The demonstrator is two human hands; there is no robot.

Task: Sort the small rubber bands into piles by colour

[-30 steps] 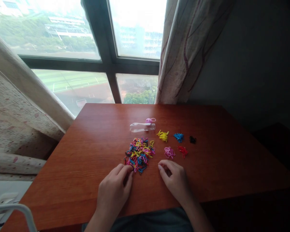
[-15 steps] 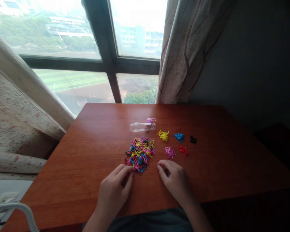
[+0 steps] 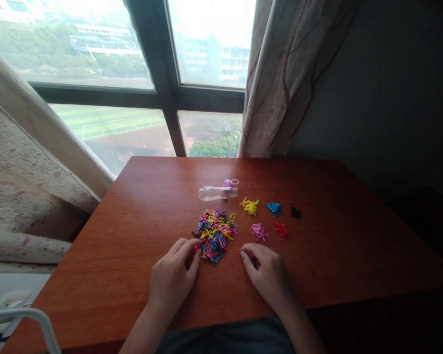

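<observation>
A mixed pile of small coloured rubber bands [image 3: 217, 231] lies on the brown table. At the pile's near left edge is my left hand [image 3: 175, 268], thumb and forefinger closed, with a bit of reddish rubber band [image 3: 197, 249] showing between their tips. My right hand [image 3: 268, 270] rests right of the pile, fingers curled closed with nothing visible in them. Beyond it are sorted clusters: yellow bands [image 3: 250, 206], blue bands [image 3: 273, 209], black bands [image 3: 295, 212], pink bands [image 3: 259, 232] and red bands [image 3: 280, 230].
A clear plastic bottle [image 3: 216, 193] lies on its side behind the pile, with a pink looped cap [image 3: 229, 183] just past it. The wooden table [image 3: 133, 221] reaches to a window, between a left curtain [image 3: 25, 187] and a right curtain [image 3: 280, 73].
My left hand has shifted slightly up and left along the pile's edge, and a reddish band now shows at its fingertips. My right hand and the sorted clusters stay put.
</observation>
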